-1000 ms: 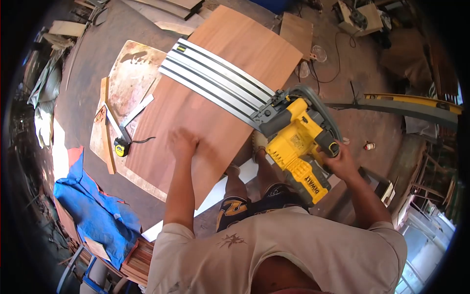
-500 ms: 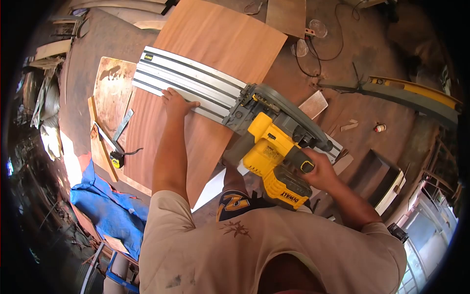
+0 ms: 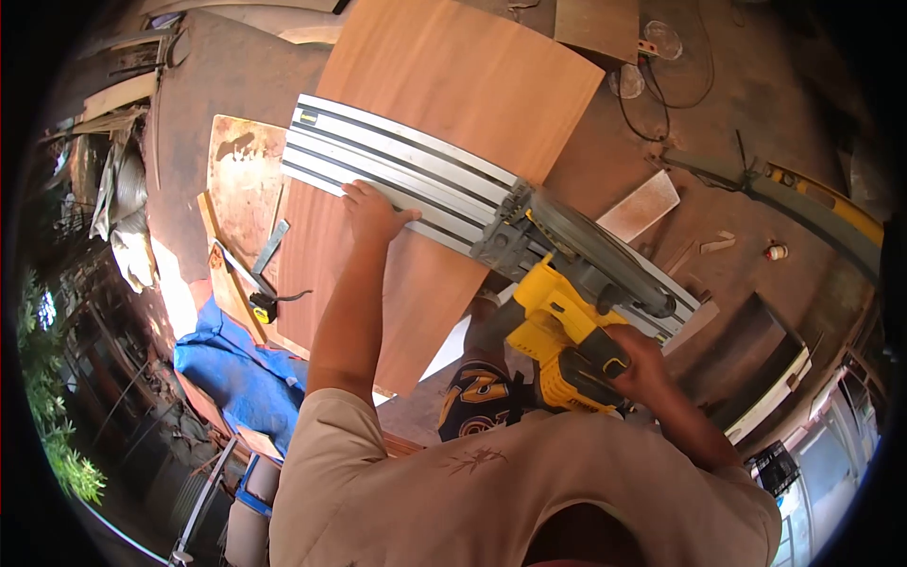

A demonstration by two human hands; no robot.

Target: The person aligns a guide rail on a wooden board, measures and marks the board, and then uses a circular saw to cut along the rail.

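A yellow and black track saw (image 3: 557,312) sits across a silver guide rail (image 3: 397,156) with black strips. My right hand (image 3: 638,359) is wrapped around its rear handle. My left hand (image 3: 376,213) lies with fingers spread on the rail's near edge, thumb pointing right. Beneath the rail is a reddish-brown wooden board (image 3: 463,80), extending beyond it on both sides. The saw's body hides part of the rail, and its blade is not visible.
Left of the board lie a tape measure (image 3: 264,307), a metal square (image 3: 271,248) and wood strips. A blue tarp (image 3: 236,369) is at lower left. At right are a yellow-and-grey bar (image 3: 803,194), an offcut (image 3: 640,206) and a power strip with cable (image 3: 646,47).
The view has shifted, so the board and rail appear farther right. The saw has moved slightly right along the rail, and its body looks tilted differently. My left hand stays on the rail.
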